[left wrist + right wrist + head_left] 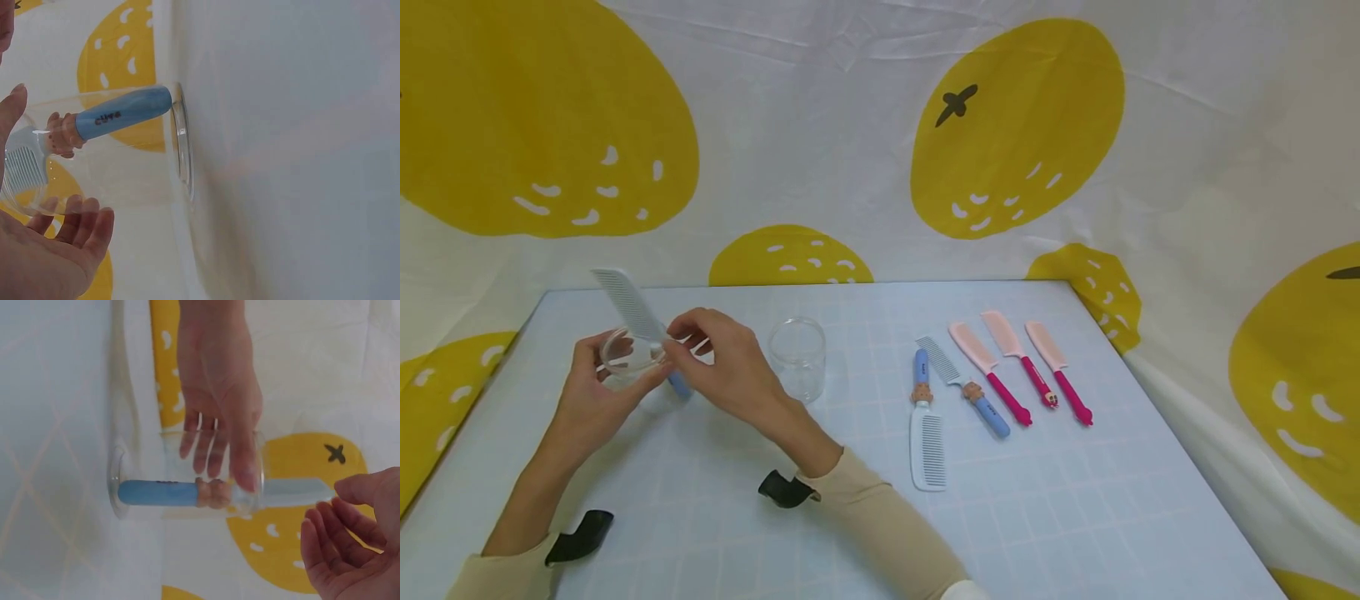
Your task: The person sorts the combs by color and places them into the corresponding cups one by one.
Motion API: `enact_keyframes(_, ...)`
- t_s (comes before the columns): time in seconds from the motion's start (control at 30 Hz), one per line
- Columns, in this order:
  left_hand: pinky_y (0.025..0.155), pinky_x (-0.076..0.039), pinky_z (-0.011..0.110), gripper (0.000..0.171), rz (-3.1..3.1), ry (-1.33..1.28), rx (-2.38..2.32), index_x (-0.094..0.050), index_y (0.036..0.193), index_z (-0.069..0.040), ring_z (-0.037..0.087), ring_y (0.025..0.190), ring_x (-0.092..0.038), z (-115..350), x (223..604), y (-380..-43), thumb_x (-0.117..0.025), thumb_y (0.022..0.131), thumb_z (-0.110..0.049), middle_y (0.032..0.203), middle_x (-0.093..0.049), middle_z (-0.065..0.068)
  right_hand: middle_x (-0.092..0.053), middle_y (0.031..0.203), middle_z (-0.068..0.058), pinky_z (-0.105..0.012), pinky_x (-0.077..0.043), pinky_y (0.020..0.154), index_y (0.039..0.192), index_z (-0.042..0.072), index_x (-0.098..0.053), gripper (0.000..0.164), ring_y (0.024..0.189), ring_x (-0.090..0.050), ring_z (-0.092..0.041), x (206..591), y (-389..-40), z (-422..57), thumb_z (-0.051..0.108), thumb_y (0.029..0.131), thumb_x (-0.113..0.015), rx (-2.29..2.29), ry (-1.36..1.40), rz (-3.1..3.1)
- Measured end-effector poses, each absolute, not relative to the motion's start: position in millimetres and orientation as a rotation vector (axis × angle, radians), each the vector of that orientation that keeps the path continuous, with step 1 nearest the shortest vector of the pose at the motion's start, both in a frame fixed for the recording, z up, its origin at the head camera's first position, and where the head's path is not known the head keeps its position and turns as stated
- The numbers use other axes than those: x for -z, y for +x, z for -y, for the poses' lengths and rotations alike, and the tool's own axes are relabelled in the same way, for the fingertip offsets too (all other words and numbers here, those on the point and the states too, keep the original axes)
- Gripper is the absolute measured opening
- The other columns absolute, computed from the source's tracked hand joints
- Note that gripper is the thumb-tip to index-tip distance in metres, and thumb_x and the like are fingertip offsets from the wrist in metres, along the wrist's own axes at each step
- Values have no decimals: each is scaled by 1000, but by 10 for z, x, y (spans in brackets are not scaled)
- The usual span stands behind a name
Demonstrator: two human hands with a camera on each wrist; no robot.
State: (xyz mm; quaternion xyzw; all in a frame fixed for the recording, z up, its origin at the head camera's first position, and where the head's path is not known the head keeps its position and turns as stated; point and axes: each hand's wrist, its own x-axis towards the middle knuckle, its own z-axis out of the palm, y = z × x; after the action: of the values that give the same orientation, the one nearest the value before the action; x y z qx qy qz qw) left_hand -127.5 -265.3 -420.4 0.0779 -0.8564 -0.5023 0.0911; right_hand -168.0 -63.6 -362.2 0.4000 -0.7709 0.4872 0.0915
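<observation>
Cupping jar (140,465), left grip (587,404) | comb (631,304) inside | right grip (730,362) beside comb, pinch unclear

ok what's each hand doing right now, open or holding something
Left hand: holding a clear cup around a blue-handled comb.
Right hand: looks open, near the comb; touching can't be told.

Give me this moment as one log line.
left hand: grips left glass | right hand: near comb | comb: handle-down inside left glass | other combs: on table
</observation>
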Motion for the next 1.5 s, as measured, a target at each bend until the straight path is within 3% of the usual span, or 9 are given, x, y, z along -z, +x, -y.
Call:
enact_keyframes(0.43,117,-16,73,95,2546,229,1463,-14,157,-4,49,145,-25,2680,4196,-1330,-75,94,-42,159,-27,28,-68,106,-10,-13,-52,85,112,-1,-64,16,92,-65,-14,3582,-1624,395,6,99,-68,-1440,1195,2227)
enact_keyframes(1.07,117,-18,72,98,2541,239,1455,-15,157,-5,49,145,-26,2646,4221,-1316,-75,92,-45,159,-29,27,-69,103,-9,-16,-53,86,108,0,-65,13,91,-64,-15,3661,-1593,3,4,97,-69,-1359,1199,2148)
enact_keyframes(1.5,118,-17,71,95,2545,247,1467,-15,157,-3,49,146,-26,2674,4244,-1284,-74,94,-44,157,-31,29,-69,105,-8,-26,-56,89,110,1,-66,13,95,-64,-19,3726,-1641,-346,5,98,-69,-1295,1135,2173)
